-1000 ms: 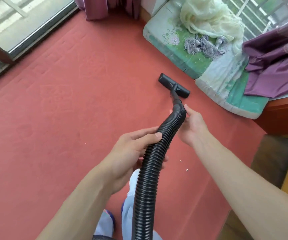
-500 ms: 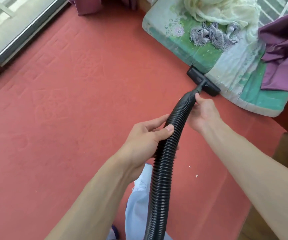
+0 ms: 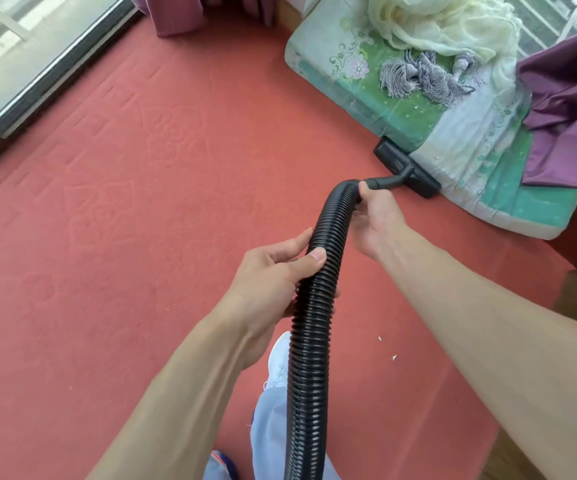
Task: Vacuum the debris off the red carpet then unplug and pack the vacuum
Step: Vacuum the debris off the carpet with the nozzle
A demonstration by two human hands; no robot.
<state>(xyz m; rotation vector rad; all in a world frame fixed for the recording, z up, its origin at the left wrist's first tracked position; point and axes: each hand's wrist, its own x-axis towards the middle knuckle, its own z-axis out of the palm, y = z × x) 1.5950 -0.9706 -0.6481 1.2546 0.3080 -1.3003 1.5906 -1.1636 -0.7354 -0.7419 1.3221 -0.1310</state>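
Fingers (image 3: 316, 257), left and right, grip hose (image 3: 311, 341) | nozzle (image 3: 406, 168) on red carpet (image 3: 141, 202) against mattress (image 3: 377, 98)

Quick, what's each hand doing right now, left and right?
Left hand: closed around the black vacuum hose, partway along it.
Right hand: closed around the same hose near its front end.

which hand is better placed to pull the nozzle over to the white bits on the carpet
Right, likely. The right hand grips the hose end beside the nozzle, so it steers it directly; the left hand holds farther back. The white bits lie on its side.
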